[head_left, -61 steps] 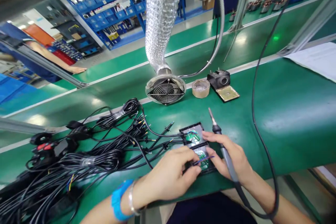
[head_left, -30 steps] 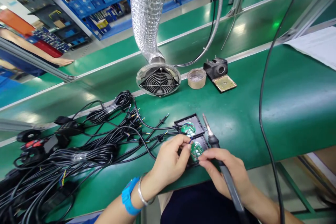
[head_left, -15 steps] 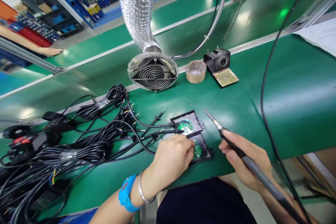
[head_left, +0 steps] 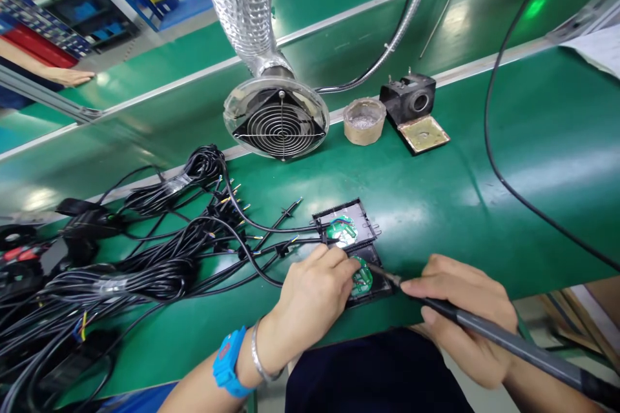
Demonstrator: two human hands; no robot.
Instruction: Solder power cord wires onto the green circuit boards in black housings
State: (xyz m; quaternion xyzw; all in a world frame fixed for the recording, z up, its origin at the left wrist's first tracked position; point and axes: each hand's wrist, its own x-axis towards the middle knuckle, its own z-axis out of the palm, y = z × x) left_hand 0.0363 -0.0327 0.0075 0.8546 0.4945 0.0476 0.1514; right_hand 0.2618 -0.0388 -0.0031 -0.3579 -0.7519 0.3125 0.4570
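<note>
My right hand (head_left: pixel 467 319) grips a soldering iron (head_left: pixel 518 334) like a pen. Its metal tip reaches over the lower black plastic case (head_left: pixel 382 289), close to the green circuit board (head_left: pixel 363 279) in it. My left hand (head_left: pixel 314 290) rests over the left side of that case. Its fingers are pinched together at the board's edge, and what they hold is hidden. A black cable (head_left: pixel 264 276) runs under this hand. Just beyond lies a second black case (head_left: pixel 365 219) with a green board (head_left: pixel 343 232) wired to another cable.
Bundled black cables (head_left: pixel 145 277) with bare coloured ends cover the left of the green bench. A round fume extractor (head_left: pixel 282 126) hangs at the back beside a cardboard ring (head_left: pixel 364 132) and the iron stand (head_left: pixel 411 103). Another person's hand (head_left: pixel 72 76) rests at far left.
My right hand has brought the soldering iron down and left, so its tip has gone from above the bench to the lower board. My left hand stays pinched at the board.
</note>
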